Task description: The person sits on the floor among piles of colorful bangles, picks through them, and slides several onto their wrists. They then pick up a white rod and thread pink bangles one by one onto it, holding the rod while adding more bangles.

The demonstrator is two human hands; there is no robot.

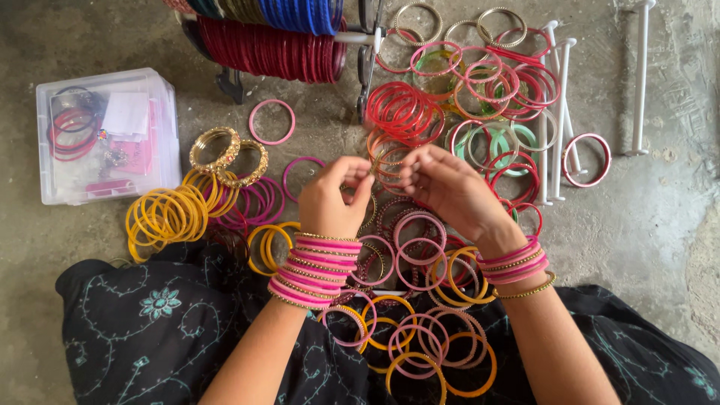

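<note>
My left hand and my right hand are raised together over a heap of loose bangles on the concrete floor. Both have fingers pinched toward each other near a thin bangle between them; the fingers hide how it is held. Each wrist wears a stack of pink and gold bangles. Pink, orange and gold bangles lie on my dark patterned lap and in front of it.
A clear plastic box with bangles and papers sits at the left. Yellow bangles and two jewelled gold ones lie beside it. A rack of maroon and blue bangles stands at the top. White rods lie at the right.
</note>
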